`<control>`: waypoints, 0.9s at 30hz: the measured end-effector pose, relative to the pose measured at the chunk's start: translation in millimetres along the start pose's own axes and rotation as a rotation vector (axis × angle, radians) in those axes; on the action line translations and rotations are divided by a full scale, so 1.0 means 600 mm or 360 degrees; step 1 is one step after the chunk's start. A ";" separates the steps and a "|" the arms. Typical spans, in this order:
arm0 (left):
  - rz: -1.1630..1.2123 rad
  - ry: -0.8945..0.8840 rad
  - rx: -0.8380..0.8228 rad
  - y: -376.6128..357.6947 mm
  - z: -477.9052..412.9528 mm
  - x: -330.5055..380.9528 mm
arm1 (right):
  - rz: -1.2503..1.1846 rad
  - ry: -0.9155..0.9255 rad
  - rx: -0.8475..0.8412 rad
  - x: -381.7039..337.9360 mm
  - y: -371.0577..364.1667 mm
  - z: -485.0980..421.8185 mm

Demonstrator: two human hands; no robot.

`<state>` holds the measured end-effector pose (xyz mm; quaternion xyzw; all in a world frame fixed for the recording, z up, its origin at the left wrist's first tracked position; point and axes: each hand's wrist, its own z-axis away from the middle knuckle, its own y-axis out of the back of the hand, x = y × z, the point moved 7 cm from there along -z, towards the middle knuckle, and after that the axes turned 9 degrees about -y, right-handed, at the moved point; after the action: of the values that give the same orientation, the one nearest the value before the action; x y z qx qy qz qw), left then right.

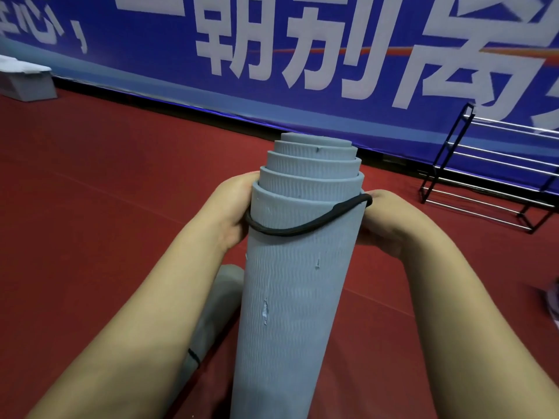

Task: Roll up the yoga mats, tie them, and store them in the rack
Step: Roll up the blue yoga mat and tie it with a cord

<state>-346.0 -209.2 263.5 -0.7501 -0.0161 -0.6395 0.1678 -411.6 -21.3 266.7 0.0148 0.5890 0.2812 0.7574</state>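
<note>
- One rolled yoga mat (pixel 290 282), grey-blue and ribbed, fills the centre of the frame. Its stepped spiral end points up and away from the person, which leaves that end free for a tie to go round it.
- One black elastic cord (pixel 302 229) loops round the roll just below that end. It sags across the near face and rises toward the right edge. Slack and slanted as it is, the tying looks unfinished.
- At centre left, the left hand (pixel 231 207) is curled against the roll's left side, where the cord runs in under the palm. It seems to steady the mat and pin the cord, though its fingertips are hidden behind the roll.
- At centre right, the right hand (pixel 385 220) pinches the cord's raised bend at the roll's right edge, probably to draw it taut. Most of its fingers are out of sight.
- In the lower left, a second rolled mat (pixel 211 313) lies on the red carpet (pixel 90 176), partly under the left forearm. A black band (pixel 194 356) is round it, so it looks tied and waiting.
- At the right of the frame, a metal rack (pixel 484 164) with a black frame and silver bars stands well apart from the hands, in front of a blue banner (pixel 151 40). The rolls should end up there.
</note>
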 end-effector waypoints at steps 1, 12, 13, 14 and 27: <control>-0.0014 0.0028 -0.0005 0.001 0.000 -0.003 | 0.0054 -0.0017 -0.0007 -0.002 0.002 0.002; -0.0074 0.0155 0.0002 0.004 -0.004 -0.017 | -0.0526 0.0511 0.0204 -0.033 -0.001 0.012; -0.0065 0.0166 -0.0057 -0.003 -0.004 -0.017 | -0.0603 0.0461 0.0192 -0.029 -0.003 0.007; -0.0062 0.0171 -0.0124 -0.011 -0.002 -0.017 | -0.0682 0.0413 0.0156 -0.026 -0.007 0.001; -0.0099 0.0300 -0.0124 0.014 0.012 -0.032 | -0.0566 -0.0211 -0.0152 0.035 -0.038 -0.039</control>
<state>-340.7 -211.9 242.4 -0.6917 0.0014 -0.7123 0.1193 -420.0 -38.6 232.8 -0.1069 0.5172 0.1690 0.8322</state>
